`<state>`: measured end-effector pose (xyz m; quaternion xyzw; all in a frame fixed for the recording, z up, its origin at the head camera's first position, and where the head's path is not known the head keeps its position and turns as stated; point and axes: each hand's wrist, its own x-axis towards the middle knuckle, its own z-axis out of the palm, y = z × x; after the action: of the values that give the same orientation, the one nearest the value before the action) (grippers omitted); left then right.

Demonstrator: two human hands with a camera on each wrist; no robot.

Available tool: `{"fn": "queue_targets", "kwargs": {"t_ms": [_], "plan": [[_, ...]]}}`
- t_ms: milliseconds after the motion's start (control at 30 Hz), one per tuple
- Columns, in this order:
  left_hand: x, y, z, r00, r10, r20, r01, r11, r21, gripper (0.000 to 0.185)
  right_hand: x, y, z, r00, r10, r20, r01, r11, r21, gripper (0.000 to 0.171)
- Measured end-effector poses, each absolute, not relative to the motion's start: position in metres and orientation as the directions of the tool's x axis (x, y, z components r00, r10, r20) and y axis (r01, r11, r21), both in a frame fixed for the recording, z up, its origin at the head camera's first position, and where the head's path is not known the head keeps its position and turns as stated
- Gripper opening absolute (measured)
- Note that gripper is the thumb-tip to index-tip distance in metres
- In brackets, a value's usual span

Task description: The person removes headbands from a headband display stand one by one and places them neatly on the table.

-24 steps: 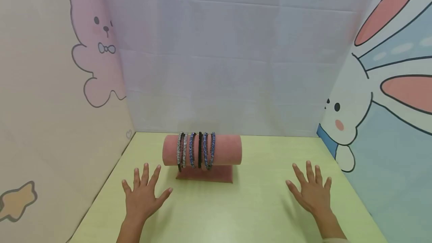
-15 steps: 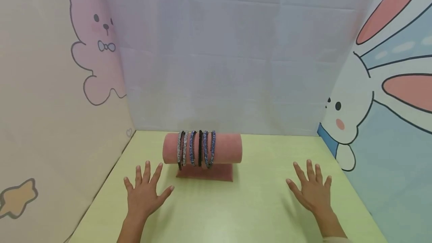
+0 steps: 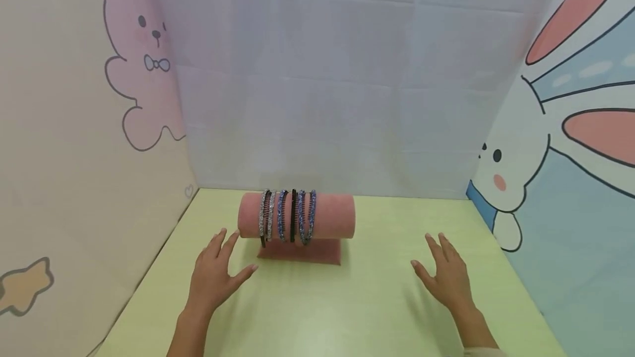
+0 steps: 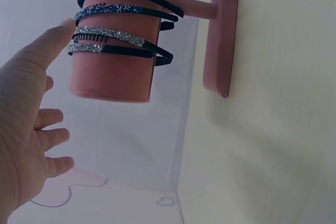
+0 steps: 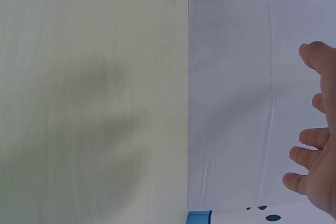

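A pink padded headband stand (image 3: 334, 216), a horizontal roll on a flat base, carries several headbands. From left to right sit silver glittery headbands (image 3: 262, 219), a blue glittery headband (image 3: 281, 216), a plain black headband (image 3: 293, 216) and more blue glitter (image 3: 311, 216). Small comb teeth and open black ends show in the left wrist view. My left hand (image 3: 213, 277) hovers at the stand's left, fingers spread and holding nothing. My right hand (image 3: 448, 280) hovers well to the stand's right, also holding nothing, its fingers extended.
The stand rests on a pale yellow-green table (image 3: 382, 269). A white cloth backdrop (image 3: 317, 98) rises behind it. Side panels stand left and right, printed with a pink rabbit (image 3: 144, 59) and a white rabbit (image 3: 516, 169).
Both hands have turned with thumbs inward and fingers drawn closer together. The left hand has moved slightly right, the right hand slightly left. The headbands stay where they were on the stand.
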<state>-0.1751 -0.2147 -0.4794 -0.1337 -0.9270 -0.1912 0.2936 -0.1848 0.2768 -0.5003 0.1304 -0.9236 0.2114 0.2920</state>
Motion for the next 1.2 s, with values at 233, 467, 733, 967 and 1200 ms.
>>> {"fn": "queue_targets", "kwargs": {"t_ms": [233, 467, 733, 967, 1200], "plan": [[-0.184, -0.212, -0.478, -0.774, 0.124, 0.621, 0.422, 0.833, 0.358, 0.079, -0.191, 0.264, -0.500, -0.800, -0.130, 0.586, -0.419, 0.819, -0.391, 0.067], [-0.193, -0.212, -0.473, -0.853, 0.101, 0.512, 0.370, 0.808, 0.458, 0.085, -0.201, 0.245, -0.498, -0.811, -0.153, 0.564, -0.468, 0.749, -0.469, 0.070], [-0.202, -0.211, -0.469, -0.905, 0.093, 0.414, 0.333, 0.760, 0.558, 0.090, -0.209, 0.229, -0.494, -0.807, -0.174, 0.565, -0.507, 0.694, -0.510, 0.071], [-0.211, -0.215, -0.468, -0.918, 0.105, 0.383, 0.328, 0.745, 0.581, 0.092, -0.221, 0.211, -0.489, -0.807, -0.201, 0.555, -0.535, 0.646, -0.544, 0.071], [-0.222, -0.217, -0.470, -0.912, 0.130, 0.389, 0.358, 0.713, 0.602, 0.094, -0.233, 0.196, -0.484, -0.769, -0.246, 0.590, -0.601, 0.595, -0.534, 0.071]]}}
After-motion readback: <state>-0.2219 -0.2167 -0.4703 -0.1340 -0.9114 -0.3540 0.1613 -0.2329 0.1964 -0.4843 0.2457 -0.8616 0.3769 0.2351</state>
